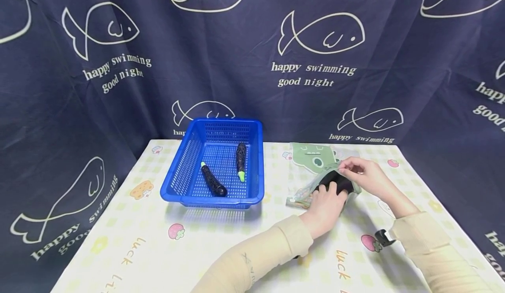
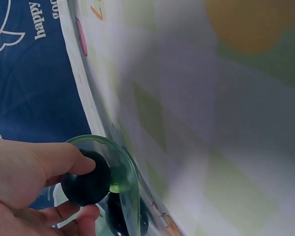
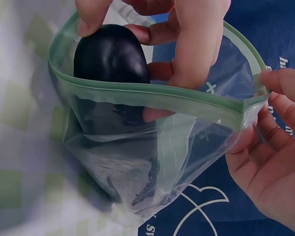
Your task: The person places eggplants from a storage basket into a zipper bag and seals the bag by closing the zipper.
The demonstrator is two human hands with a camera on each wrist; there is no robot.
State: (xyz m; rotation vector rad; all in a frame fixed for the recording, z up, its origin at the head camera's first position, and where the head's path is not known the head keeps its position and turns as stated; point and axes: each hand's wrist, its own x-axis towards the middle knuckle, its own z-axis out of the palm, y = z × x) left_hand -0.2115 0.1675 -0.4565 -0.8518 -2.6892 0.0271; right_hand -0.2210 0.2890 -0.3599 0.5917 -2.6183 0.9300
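A clear zip bag (image 3: 196, 142) with a green rim stands with its mouth open at the right of the table. My left hand (image 1: 326, 205) grips the rounded end of a dark eggplant (image 3: 110, 54), which is partly inside the bag. The fingers reach in past the rim. My right hand (image 1: 367, 176) pinches the bag's rim at one corner. In the left wrist view, another dark, glossy shape (image 2: 115, 214) with a green end shows inside the bag, partly hidden. Two more eggplants, one on the left (image 1: 213, 181) and one on the right (image 1: 241, 157), lie in the blue basket (image 1: 213, 201).
Behind the bag lies a flat green cartoon-printed piece (image 1: 313, 158), perhaps another bag. The checked tablecloth (image 1: 158, 249) covers the table. A dark blue fish-print curtain (image 1: 244, 78) hangs along the back and sides. A black wrist mount (image 1: 384, 237) sits by the right sleeve.
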